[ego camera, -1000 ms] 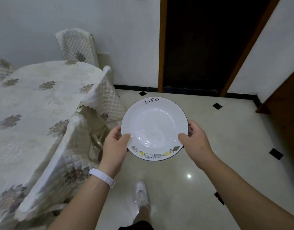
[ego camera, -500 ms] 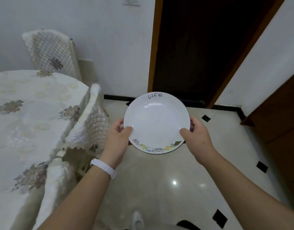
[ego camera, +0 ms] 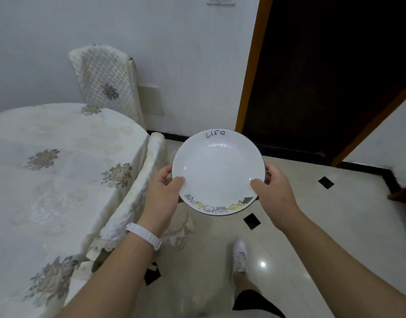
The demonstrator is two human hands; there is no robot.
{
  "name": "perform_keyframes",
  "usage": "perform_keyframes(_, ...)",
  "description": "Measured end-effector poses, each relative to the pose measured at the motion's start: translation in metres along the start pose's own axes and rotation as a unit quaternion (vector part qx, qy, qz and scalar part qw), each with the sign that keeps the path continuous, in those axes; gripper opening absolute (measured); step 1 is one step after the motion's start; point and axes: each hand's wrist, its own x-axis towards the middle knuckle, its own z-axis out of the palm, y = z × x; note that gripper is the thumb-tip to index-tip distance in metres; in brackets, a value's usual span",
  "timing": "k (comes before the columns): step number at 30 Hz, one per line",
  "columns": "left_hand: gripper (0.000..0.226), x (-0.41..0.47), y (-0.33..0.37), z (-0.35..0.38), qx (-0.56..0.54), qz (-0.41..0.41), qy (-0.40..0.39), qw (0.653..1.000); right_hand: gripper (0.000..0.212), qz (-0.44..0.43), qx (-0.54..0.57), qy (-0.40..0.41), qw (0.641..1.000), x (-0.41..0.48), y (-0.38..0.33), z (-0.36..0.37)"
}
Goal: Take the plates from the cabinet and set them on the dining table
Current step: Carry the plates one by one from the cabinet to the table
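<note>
Plate — white, dark-rimmed, with "life" written at its far edge and small cartoon figures along the near edge — is held face up in the air above the floor, just right of the bench and apart from it. The left hand grips its left rim with the thumb on top, and the right hand grips the right rim the same way. The fingers of both pass under the plate, mostly hidden. The bench wears a pale flowered cloth and is cut off at the left and bottom. A quilted chair stands behind it by the wall. A white wristband circles the left wrist. One white shoe shows below. The doorway beyond is too dark to make out.
</note>
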Motion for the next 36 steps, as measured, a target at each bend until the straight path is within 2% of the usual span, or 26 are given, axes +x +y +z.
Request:
perform_keyframes(7,0.028,0.097,0.022,0.049,-0.01,0.003,0.066,0.998,0.042,-0.001,0.035,-0.071,0.997,0.137,-0.015,0.006)
perform_keyframes(18,0.026,0.223,0.069,0.135,0.02,0.031,0.114,0.993,0.037,-0.01,0.039,-0.108,0.993,0.305,-0.049,-0.018)
perform_keyframes(26,0.027,0.313,0.085,0.135,0.003,0.034,0.126,0.991,0.036,-0.008,0.041,-0.125,0.991,0.395,-0.065,0.018)
perform_keyframes(36,0.026,0.468,0.096,0.085,-0.015,0.031,0.146,0.989,0.038,0.011,0.004,-0.169,0.986,0.526,-0.093,0.128)
